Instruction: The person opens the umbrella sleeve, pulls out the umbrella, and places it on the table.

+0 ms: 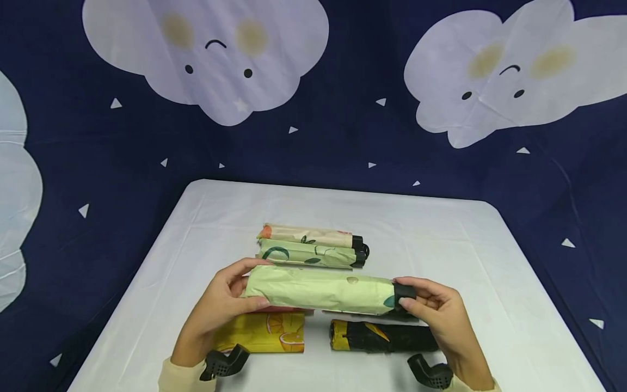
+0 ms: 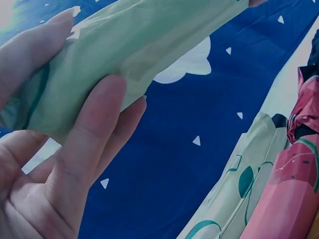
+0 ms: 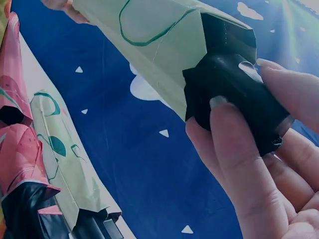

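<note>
A folded umbrella in a pale green sleeve (image 1: pixel 320 288) is held level above the table between both hands. Around its left end curls my left hand (image 1: pixel 220 299), thumb on the near side and fingers on the far side. My right hand (image 1: pixel 438 305) pinches the black handle (image 3: pixel 239 94) at the other end. Behind it lie a green leaf-patterned umbrella (image 1: pixel 308 253) and a cream one (image 1: pixel 313 235), side by side. Below the held umbrella, a pink watermelon-patterned umbrella (image 2: pixel 284 199) is mostly hidden in the head view.
Near the front of the white table (image 1: pixel 196 234) are a yellow sleeve with orange slices (image 1: pixel 284 332) and a black umbrella with yellow parts (image 1: pixel 382 336). A dark blue cloth with clouds (image 1: pixel 343 147) surrounds the table's far edge.
</note>
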The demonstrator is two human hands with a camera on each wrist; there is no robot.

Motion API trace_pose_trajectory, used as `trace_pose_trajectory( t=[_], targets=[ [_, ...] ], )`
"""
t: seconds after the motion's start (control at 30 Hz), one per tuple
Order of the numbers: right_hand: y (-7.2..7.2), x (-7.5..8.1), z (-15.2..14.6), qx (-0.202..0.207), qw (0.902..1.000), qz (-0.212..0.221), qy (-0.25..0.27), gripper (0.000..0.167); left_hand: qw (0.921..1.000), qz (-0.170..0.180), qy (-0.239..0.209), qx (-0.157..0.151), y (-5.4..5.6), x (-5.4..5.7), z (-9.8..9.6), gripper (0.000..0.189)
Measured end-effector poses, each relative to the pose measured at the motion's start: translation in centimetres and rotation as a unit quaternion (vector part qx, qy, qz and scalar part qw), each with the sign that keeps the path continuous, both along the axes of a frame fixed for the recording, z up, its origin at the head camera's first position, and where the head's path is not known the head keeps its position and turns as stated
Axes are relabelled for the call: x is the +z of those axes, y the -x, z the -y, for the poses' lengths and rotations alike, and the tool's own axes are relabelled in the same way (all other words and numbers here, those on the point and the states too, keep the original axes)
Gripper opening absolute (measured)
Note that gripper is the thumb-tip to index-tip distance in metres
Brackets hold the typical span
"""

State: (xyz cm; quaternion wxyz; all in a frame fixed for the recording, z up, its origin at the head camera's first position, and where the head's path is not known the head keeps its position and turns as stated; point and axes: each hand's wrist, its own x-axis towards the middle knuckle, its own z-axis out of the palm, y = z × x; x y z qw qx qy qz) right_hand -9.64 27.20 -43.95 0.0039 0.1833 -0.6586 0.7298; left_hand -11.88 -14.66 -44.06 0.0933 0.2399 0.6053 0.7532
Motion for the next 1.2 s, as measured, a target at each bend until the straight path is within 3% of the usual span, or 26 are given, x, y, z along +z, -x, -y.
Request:
trace_pose_trajectory(
  t=[0.33, 0.6, 0.97, 1.2],
  targets=[
    [-0.27, -0.09, -0.36, 0.01, 0.9994, 0.022, -0.024, 0.036, 0.9992, -0.034, 0.008, -0.02, -0.27, -0.32, -0.02, 0.066],
    [-0.36, -0.09, -0.44, 0.009, 0.9991, 0.026, -0.033, 0.036, 0.999, -0.041, 0.019, -0.006, -0.42, -0.19, -0.08, 0.053],
    [-0.28, -0.08, -0.27, 0.012, 0.999, 0.024, -0.036, 0.04, 0.9987, -0.038, 0.032, 0.014, -0.57, -0.1, 0.02, 0.058],
    [0.01, 0.29, 0.35, -0.016, 0.9994, 0.023, -0.019, 0.039, 0.9982, -0.029, 0.044, 0.029, -0.47, 0.64, 0.02, 0.056]
  ],
)
